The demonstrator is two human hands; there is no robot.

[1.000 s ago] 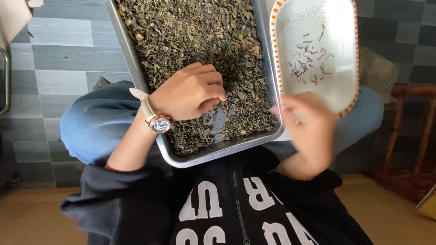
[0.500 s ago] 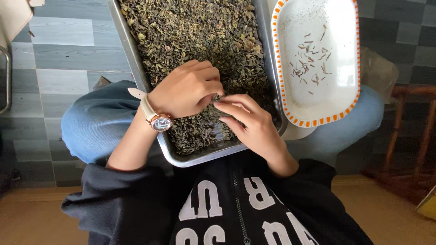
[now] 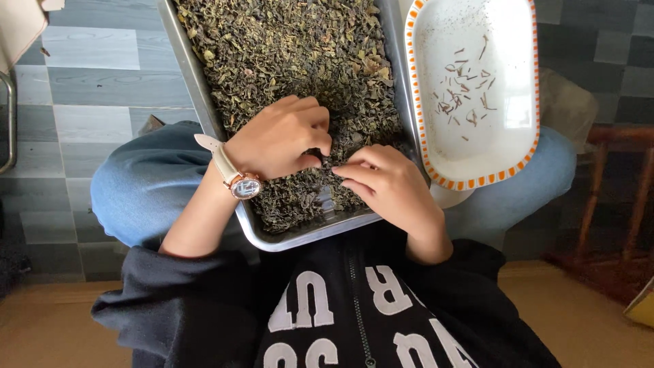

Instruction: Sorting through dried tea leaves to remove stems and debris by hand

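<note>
Head view: the metal tray (image 3: 204,102) rests on the person's lap, filled with dried tea leaves (image 3: 293,61). Left hand (image 3: 279,140): fingers curled together, tips buried in the leaves. Right hand (image 3: 385,184): fingers pressed together, pinching leaves at the tray's near end. The white dish (image 3: 504,157) sits just right of the tray.

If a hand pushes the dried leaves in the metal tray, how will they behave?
The leaves look dry, small and curled, so they probably slide and scatter loosely. They seem light, likely crumbling under pressure. The tray has raised walls, which should contain them.
</note>
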